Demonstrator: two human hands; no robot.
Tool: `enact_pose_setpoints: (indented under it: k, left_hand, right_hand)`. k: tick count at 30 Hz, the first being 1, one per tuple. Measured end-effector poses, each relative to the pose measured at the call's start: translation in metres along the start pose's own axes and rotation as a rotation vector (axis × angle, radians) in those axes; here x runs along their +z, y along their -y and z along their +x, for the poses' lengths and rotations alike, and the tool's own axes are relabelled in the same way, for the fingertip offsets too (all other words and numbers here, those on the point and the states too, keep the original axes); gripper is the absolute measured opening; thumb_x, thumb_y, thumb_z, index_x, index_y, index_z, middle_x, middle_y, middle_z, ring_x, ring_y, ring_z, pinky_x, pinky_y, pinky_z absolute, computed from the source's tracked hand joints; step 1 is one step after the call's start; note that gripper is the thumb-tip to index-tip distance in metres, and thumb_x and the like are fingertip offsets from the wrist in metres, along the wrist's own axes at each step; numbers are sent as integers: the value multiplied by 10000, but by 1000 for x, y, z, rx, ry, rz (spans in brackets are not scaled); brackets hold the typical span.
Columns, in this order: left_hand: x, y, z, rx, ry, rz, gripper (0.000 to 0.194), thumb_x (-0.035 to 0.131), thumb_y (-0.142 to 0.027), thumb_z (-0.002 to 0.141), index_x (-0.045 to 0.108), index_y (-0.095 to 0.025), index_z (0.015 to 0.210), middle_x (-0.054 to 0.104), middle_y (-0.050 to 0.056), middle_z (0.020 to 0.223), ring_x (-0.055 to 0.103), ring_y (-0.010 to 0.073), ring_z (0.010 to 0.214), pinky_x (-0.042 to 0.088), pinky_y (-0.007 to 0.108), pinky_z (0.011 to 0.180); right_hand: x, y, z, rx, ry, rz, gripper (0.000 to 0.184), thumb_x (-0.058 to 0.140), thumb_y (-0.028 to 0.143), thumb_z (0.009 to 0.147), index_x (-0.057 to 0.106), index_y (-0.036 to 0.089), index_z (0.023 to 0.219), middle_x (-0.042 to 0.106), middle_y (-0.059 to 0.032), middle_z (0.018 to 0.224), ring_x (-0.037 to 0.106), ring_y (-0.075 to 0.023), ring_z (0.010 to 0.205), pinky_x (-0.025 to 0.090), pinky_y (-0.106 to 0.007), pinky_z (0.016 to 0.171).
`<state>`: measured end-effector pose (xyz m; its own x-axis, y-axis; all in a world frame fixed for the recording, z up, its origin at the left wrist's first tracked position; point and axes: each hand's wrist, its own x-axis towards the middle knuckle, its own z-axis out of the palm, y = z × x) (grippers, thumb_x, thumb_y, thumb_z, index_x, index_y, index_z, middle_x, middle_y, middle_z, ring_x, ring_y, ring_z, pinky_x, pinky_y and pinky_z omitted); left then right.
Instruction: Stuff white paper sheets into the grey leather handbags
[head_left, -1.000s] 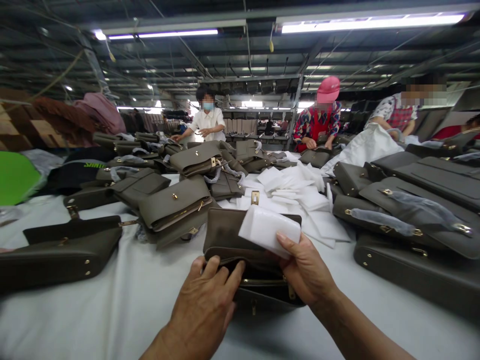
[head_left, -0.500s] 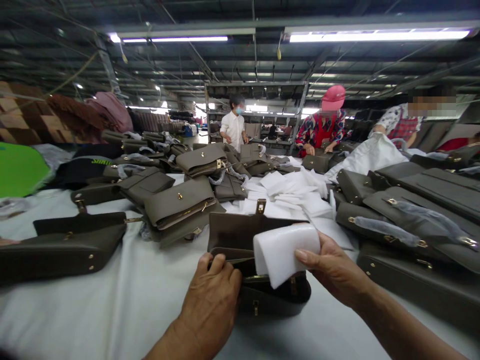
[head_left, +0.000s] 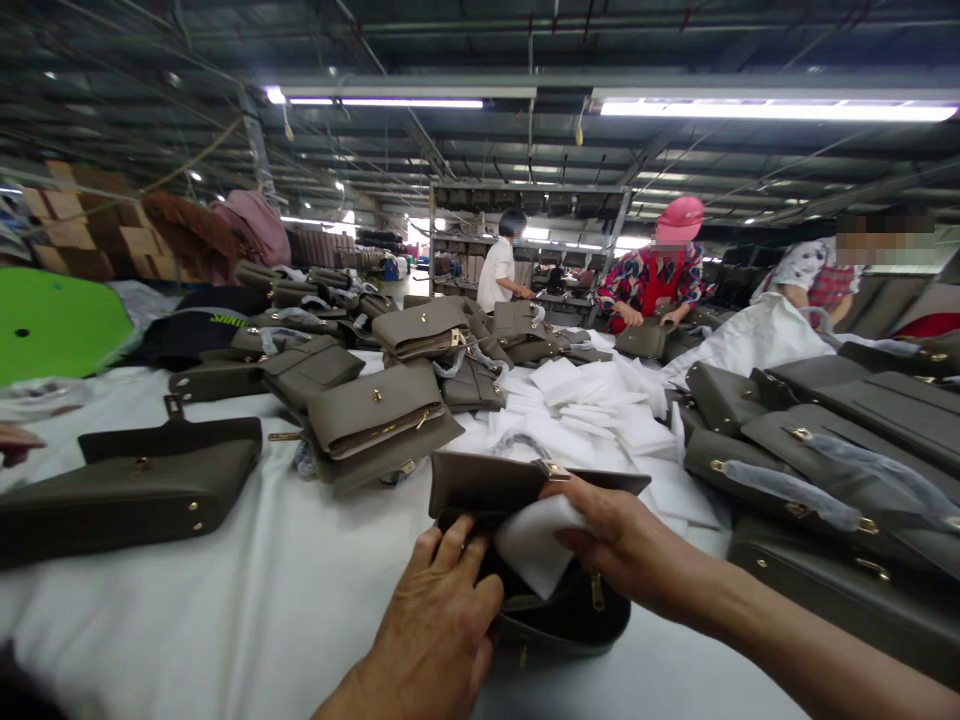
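Observation:
A dark olive handbag [head_left: 480,485] stands before me with its flap raised and its mouth open. My left hand [head_left: 442,625] is closed on the bag's left side, fingertips hooked inside the opening. In my right hand [head_left: 619,530], thumb and fingers pinch a folded white foam sheet [head_left: 538,552]. The sheet's lower end dips into the bag's mouth, beside the gold zipper pull [head_left: 597,592]. Those right fingers are close to the flap's gold clasp [head_left: 553,470]; I cannot tell whether they touch it.
Loose white foam sheets [head_left: 592,400] lie behind the bag. More olive handbags [head_left: 379,415] are piled at left and right, some handles wrapped in plastic. Another person's hand [head_left: 16,442] is at the left edge, near an open bag [head_left: 142,490]. Co-workers [head_left: 651,285] stand across the table.
My right hand has lowered the foam sheet into the bag's mouth, and the sheet is more folded. The bag's flap has tilted. The other person's hand at left shows more.

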<state>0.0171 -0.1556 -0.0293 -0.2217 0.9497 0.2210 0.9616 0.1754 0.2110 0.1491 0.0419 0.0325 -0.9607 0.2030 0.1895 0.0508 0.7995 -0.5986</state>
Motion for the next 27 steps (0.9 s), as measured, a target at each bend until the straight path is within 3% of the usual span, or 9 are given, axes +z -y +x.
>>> enact_pose_setpoints:
  k: [5,10,13,16,20,23,27]
  left_hand:
    - [-2,0,0,-21,-27,-19,126,633,-267,809,635,-246,933,536,92,1336,302,335,1371,205,574,1098]
    - [-2,0,0,4,-41,-47,152,671,-277,786,649,-257,936,530,77,1337,328,346,1335,241,572,1076]
    - [-2,2,1,18,-58,-48,156,685,-279,775,652,-256,926,521,70,1350,328,337,1332,247,566,1076]
    - [-1,5,2,12,-70,-35,123,677,-302,787,662,-253,898,517,73,1357,335,344,1323,246,581,1073]
    - [3,9,3,66,-80,-23,253,700,-331,773,662,-269,1016,430,60,1452,300,334,1344,254,549,1087]
    - [4,9,5,66,-86,-25,238,704,-354,772,683,-271,993,467,67,1423,312,329,1343,271,531,1080]
    - [10,10,8,69,-116,-9,287,721,-390,761,695,-284,1027,493,59,1403,327,328,1337,273,508,1080]
  right_hand:
    - [0,15,12,-95,5,-308,424,465,88,771,541,164,1180,649,-106,1087,604,-229,974,457,-322,842]
    - [0,21,8,-81,366,-256,359,427,11,704,645,166,943,681,-41,829,604,-152,716,421,-212,635]
    - [2,23,8,-50,386,-243,354,441,18,716,649,155,967,691,-70,919,613,-168,782,428,-219,665]
    - [3,27,13,-78,390,-322,329,492,105,794,615,142,1097,675,-121,1030,612,-201,829,436,-251,683]
    - [6,33,20,-146,460,-331,310,476,327,916,592,127,1122,662,-135,1028,589,-186,775,442,-263,667]
    - [12,31,21,-249,507,-368,291,393,229,942,619,90,1061,670,-129,923,551,-157,671,422,-247,580]
    - [18,31,27,-283,595,-426,199,539,38,722,706,122,793,659,-53,667,412,-114,465,290,-231,438]
